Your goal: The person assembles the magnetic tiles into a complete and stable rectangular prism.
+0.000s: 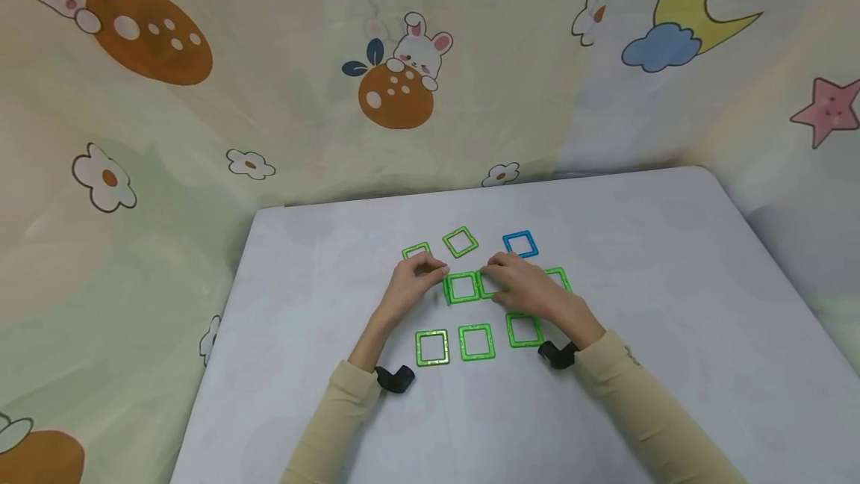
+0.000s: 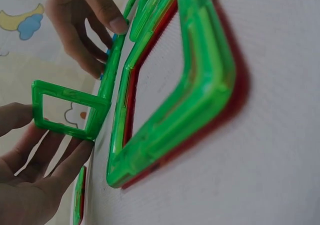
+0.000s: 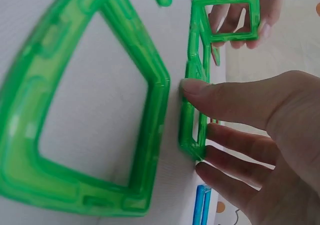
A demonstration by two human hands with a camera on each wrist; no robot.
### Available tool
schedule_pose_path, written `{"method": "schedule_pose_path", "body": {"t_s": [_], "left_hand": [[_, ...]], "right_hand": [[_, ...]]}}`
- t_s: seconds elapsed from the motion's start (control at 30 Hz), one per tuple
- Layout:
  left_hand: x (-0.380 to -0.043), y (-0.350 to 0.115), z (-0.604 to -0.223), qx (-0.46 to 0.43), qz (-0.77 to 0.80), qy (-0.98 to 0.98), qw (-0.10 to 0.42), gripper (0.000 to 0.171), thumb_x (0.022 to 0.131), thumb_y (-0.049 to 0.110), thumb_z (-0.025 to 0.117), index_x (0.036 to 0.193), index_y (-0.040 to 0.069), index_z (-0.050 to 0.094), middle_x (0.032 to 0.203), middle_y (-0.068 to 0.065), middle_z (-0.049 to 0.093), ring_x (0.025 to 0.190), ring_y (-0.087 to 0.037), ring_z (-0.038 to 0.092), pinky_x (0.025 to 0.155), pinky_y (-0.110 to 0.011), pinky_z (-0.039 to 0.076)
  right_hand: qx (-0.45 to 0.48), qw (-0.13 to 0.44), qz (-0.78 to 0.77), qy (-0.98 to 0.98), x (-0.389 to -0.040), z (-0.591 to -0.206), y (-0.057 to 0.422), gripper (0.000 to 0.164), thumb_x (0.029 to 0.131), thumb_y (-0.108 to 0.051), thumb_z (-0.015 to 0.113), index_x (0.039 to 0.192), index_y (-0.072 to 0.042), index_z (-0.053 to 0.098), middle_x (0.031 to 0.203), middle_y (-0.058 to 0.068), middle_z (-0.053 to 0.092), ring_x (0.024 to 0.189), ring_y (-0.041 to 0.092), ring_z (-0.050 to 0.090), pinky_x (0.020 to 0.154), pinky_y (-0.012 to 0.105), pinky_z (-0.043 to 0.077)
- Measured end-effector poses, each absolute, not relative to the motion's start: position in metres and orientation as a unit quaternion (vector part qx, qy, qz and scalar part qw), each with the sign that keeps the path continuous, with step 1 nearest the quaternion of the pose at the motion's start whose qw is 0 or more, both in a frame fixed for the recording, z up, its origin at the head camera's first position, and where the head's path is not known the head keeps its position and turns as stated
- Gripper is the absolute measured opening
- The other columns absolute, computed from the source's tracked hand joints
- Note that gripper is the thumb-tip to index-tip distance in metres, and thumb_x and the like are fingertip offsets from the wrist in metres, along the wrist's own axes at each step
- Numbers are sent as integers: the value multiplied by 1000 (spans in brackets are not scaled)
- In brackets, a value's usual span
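Upright square (image 2: 65,91) stands at the left end of a flat row, meeting the middle square (image 1: 463,300), which adjoins the right square (image 3: 187,127); left hand (image 1: 418,276) holds the upright square between thumb and fingers; right hand (image 1: 524,281) holds the right square, thumb on its near edge, fingers at its far edge; as judged, three pieces are joined, one of them raised; left unattached are three front squares (image 1: 477,356), two rear squares (image 1: 469,237), the blue square (image 1: 533,243) and, apparently, the end square (image 1: 567,280), partly hidden by the right hand; a narrow strip of table (image 1: 672,320) parts row from front squares, limiting low movement; wider room lies to either side, the table's edges well apart from both hands; curtain (image 1: 302,110) rises behind the far edge.
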State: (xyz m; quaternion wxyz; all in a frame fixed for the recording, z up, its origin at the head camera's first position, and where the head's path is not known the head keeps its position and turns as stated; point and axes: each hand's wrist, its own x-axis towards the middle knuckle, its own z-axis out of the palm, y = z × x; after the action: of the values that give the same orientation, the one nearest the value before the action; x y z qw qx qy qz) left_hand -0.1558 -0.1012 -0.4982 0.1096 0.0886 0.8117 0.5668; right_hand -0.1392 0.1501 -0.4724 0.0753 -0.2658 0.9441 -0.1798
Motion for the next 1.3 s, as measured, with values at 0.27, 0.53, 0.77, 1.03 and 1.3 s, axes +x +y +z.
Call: {"method": "schedule_pose_path", "body": {"t_s": [0.27, 0.53, 0.77, 1.03, 1.3], "left_hand": [[-155, -101, -498, 83, 569, 810, 112, 15, 98, 25, 71, 106, 12, 74, 109, -2, 74, 105, -16, 69, 96, -39, 54], [-155, -100, -497, 85, 573, 807, 110, 15, 98, 25, 71, 106, 13, 74, 108, -2, 73, 108, -17, 68, 100, -43, 52], [-154, -98, -498, 80, 576, 806, 107, 16, 97, 26, 72, 106, 12, 74, 110, -2, 73, 110, -18, 68, 102, -43, 51], [-152, -97, -503, 84, 577, 805, 112, 17, 98, 27, 71, 107, 12, 73, 110, -1, 72, 110, -17, 67, 103, -43, 50], [-153, -97, -498, 79, 571, 810, 108, 18, 98, 29, 71, 107, 14, 73, 111, 0, 72, 112, -17, 66, 106, -44, 48]], "right_hand": [[-274, 67, -177, 943, -139, -474, 150, 49, 88, -13, 83, 133, -4, 67, 126, 13, 64, 111, 27, 61, 92, 45, 55], [-273, 65, -184, 942, -139, -472, 150, 48, 87, -13, 83, 132, -4, 67, 126, 14, 64, 113, 28, 61, 95, 46, 55], [-276, 70, -191, 939, -138, -473, 152, 48, 88, -12, 82, 132, -3, 67, 128, 15, 64, 115, 30, 60, 97, 48, 54], [-271, 87, -195, 938, -132, -474, 154, 48, 90, -15, 81, 134, -4, 66, 137, 15, 63, 129, 35, 56, 107, 52, 48], [-287, 54, -197, 936, -126, -470, 150, 46, 89, -15, 81, 132, -6, 67, 140, 17, 61, 133, 38, 54, 110, 55, 45]]}}
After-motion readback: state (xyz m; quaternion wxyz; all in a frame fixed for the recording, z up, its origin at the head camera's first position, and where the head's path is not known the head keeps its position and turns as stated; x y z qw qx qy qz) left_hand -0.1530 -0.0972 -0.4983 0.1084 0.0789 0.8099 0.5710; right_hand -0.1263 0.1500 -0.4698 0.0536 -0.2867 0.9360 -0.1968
